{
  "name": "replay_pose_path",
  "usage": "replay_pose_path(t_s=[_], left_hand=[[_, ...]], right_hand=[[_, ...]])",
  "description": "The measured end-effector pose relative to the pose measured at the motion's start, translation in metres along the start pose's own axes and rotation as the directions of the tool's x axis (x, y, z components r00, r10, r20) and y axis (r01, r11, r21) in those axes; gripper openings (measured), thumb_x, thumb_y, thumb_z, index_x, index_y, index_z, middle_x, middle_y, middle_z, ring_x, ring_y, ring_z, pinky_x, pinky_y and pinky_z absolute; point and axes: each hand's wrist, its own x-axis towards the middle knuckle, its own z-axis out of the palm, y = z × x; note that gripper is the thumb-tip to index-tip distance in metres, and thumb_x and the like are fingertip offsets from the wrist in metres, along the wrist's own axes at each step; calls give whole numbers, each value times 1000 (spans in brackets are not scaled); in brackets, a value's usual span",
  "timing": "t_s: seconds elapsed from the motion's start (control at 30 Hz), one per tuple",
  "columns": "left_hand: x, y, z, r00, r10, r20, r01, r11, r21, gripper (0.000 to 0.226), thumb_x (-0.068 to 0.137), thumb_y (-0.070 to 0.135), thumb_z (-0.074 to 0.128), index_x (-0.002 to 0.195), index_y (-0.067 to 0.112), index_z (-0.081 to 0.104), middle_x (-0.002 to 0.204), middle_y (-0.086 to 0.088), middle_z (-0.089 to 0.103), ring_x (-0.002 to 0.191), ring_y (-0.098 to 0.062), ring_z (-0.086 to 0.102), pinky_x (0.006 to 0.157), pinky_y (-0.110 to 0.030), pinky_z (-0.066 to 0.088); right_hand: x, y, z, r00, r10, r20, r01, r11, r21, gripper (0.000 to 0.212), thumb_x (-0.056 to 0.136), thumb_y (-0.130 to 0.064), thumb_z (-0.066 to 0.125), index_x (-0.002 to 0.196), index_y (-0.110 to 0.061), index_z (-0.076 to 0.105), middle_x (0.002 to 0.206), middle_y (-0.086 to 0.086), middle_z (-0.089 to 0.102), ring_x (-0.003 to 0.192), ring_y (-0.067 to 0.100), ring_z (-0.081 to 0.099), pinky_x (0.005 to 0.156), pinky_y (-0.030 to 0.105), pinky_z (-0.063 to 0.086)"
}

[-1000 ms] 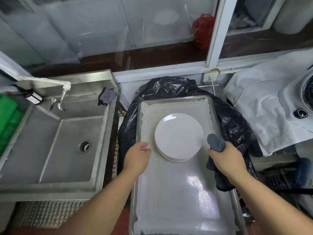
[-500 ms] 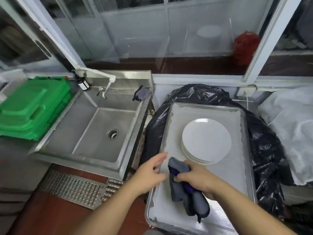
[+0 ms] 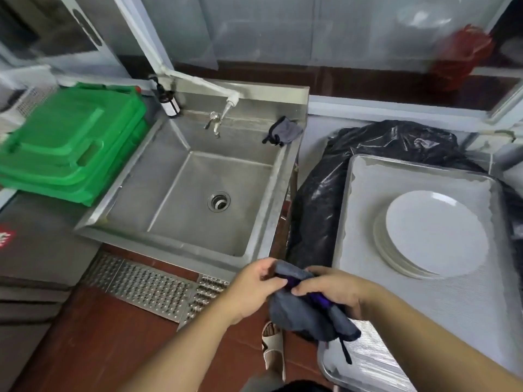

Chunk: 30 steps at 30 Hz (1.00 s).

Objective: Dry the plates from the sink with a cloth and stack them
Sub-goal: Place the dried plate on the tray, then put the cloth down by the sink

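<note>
1. Stack of green plastic crates (image 3: 68, 148), far left on the counter, not part of the task.
2. Stainless steel sink basin (image 3: 195, 193), left of centre: no plates visible inside, only the drain. A small grey rag (image 3: 284, 133) sits on its back right corner beside the tap (image 3: 223, 114).
3. Left hand (image 3: 256, 290), bottom centre: fingers curled, thumb and fingertips pinching the top left edge of the grey cloth with purple trim (image 3: 308, 309).
4. Right hand (image 3: 334, 292): fingers curled round the same cloth, clamped on its upper part. The cloth is bunched between both hands and hangs down; its long axis runs roughly from upper left to lower right, loose end pointing down toward the near corner of the tray.
5. Large metal tray with pale liner (image 3: 365, 222), right, resting on a black plastic bag (image 3: 317, 202).
6. Stack of round white plates (image 3: 430, 236) lies flat on the tray, face up, well apart from the hands. Round, so no long axis; the stack is slightly offset, lower plates showing at the left edge.
7. Progress, judged: sink looks emptied and plates are stacked, so the task seems done or nearly so. Probably only putting the cloth away is left.
</note>
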Motion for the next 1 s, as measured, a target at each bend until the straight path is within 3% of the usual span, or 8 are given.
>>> replay_pose_path(t_s=[0.1,0.17,0.27,0.37,0.63,0.77,0.87,1.0], left_hand=[[7,-16,-36,998,-43,-42,43,999,-7,24,89,11,69,112,21,72,110,-8,79,111,-28,71,103,-49,54],[13,-26,-58,991,-89,-96,84,995,-48,25,97,1,65,113,19,70,110,-4,79,112,-25,72,100,-41,57],[23,-33,-82,978,-157,-135,145,985,-95,24,100,5,64,112,25,71,108,9,80,110,-16,74,88,-26,58],[39,-44,-97,966,-176,-190,173,984,-31,22,98,10,67,113,24,73,109,7,80,107,-17,74,97,-40,58],[79,-71,-114,883,-277,-379,340,934,108,16,93,21,68,107,16,73,102,-6,78,101,-31,73,92,-51,58],[92,-77,-111,853,-328,-407,425,888,175,19,89,15,65,108,15,72,102,-14,75,97,-37,70,73,-35,51],[90,-79,-109,850,-306,-429,436,865,248,24,86,13,63,108,15,71,103,-12,75,94,-36,69,80,-38,56],[83,-76,-115,881,-238,-408,384,865,323,30,84,13,61,111,23,71,104,-4,77,94,-32,70,86,-40,59]], right_hand=[[25,-3,19,1000,16,-24,-17,997,-80,58,66,-34,87,120,-17,73,112,11,80,108,28,76,99,44,59],[39,3,30,998,29,-62,-37,991,-129,63,61,-40,88,120,-26,73,107,2,81,102,18,76,80,30,56],[64,19,43,984,17,-178,-20,1000,-17,35,79,-22,85,113,-24,74,91,-3,79,78,11,72,61,26,51],[91,24,56,939,4,-343,49,988,147,14,91,-4,77,96,-14,70,72,2,70,60,17,64,53,32,55],[150,19,61,864,33,-502,58,985,164,10,95,-9,74,102,-10,66,95,11,68,78,19,66,60,29,60],[165,17,65,830,61,-554,-7,995,98,35,95,-20,72,127,-20,60,112,7,70,94,26,70,89,45,63],[162,18,65,813,31,-581,-67,997,-41,58,96,-26,71,149,-21,49,125,4,67,109,24,63,101,36,49],[153,18,61,804,35,-594,-98,992,-74,56,98,-26,67,149,-17,47,127,7,68,117,28,63,105,39,48]])
